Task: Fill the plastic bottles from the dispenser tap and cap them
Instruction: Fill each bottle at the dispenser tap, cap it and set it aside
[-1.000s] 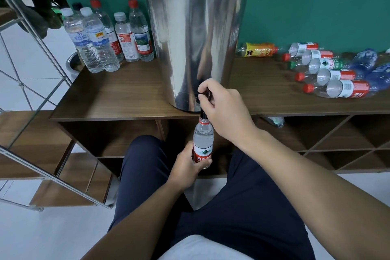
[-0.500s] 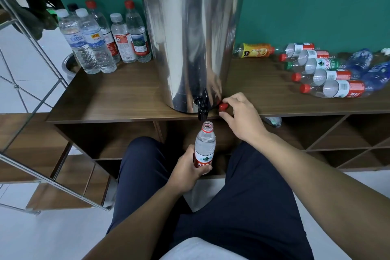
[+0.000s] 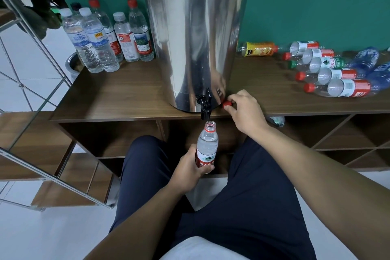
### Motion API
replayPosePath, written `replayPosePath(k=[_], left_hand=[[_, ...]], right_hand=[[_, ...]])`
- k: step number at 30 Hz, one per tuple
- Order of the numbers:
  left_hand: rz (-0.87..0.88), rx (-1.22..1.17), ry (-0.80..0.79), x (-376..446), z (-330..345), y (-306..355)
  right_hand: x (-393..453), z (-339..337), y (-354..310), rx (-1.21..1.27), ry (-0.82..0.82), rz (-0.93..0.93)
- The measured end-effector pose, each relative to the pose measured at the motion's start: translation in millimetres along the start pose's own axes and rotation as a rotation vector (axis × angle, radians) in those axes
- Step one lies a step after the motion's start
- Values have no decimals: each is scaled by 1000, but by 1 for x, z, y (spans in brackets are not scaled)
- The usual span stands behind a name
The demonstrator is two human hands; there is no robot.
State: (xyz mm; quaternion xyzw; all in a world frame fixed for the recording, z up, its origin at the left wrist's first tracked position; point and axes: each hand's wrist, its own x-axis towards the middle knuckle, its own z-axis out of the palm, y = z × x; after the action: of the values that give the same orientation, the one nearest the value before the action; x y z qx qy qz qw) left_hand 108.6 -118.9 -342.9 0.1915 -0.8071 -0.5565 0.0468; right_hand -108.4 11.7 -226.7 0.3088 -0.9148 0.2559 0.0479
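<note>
This looks like a plain indoor room, perhaps a home or small office corner: a teal painted wall (image 3: 316, 2), a white tiled floor (image 3: 31, 234), a low wooden shelf unit (image 3: 118, 95) with open cubbies, and a potted plant (image 3: 35, 12) by a metal-framed rack (image 3: 42, 82).

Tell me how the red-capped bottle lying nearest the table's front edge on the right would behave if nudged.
The bottle lies on its side, so it would probably roll. It looks clear and empty, so likely light and easily shoved. Its thin plastic may dent under a firm squeeze.
</note>
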Motion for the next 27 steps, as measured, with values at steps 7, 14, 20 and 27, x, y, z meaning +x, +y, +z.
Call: replayPosePath(k=[7,14,20,27], left_hand=[[-12,-16,-12,-2,0,4],[24,-4,-18,-8,-6,21],[68,11,-39,-20,-25,37],[155,-11,-70,-33,-70,54]], right_hand=[[-32,-24,-14,147,-34,-64],[-71,-70,-35,269,-236,-246],[-69,-98,-51,185,-343,-410],[-54,-132,-102,58,-416,-577]])
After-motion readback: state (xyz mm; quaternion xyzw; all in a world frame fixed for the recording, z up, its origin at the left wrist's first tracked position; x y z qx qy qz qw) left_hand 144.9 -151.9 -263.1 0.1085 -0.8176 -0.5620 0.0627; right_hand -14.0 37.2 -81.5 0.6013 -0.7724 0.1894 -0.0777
